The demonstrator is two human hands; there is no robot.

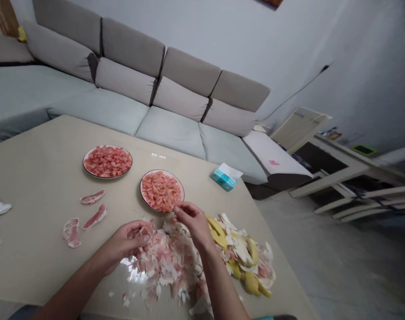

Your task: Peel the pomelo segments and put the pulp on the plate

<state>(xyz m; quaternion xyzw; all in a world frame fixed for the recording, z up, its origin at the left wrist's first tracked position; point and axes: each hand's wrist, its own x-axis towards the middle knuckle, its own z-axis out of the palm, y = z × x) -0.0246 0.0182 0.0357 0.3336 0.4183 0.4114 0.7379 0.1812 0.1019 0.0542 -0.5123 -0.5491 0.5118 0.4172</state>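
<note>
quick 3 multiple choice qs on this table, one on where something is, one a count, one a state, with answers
1. Where is the teal tissue box?
A) on the sofa seat
B) on the tabletop
C) on the floor

2. How many plates of pink pomelo flesh are there?
A) one
B) three
C) two

3. What is the left hand holding?
A) the tissue box
B) a piece of pink pomelo
C) nothing

1. B, the box sits on the tabletop, to the right of the plates.
2. C, two round plates heaped with flesh stand side by side.
3. B, its fingers curl around the pink piece.
</note>
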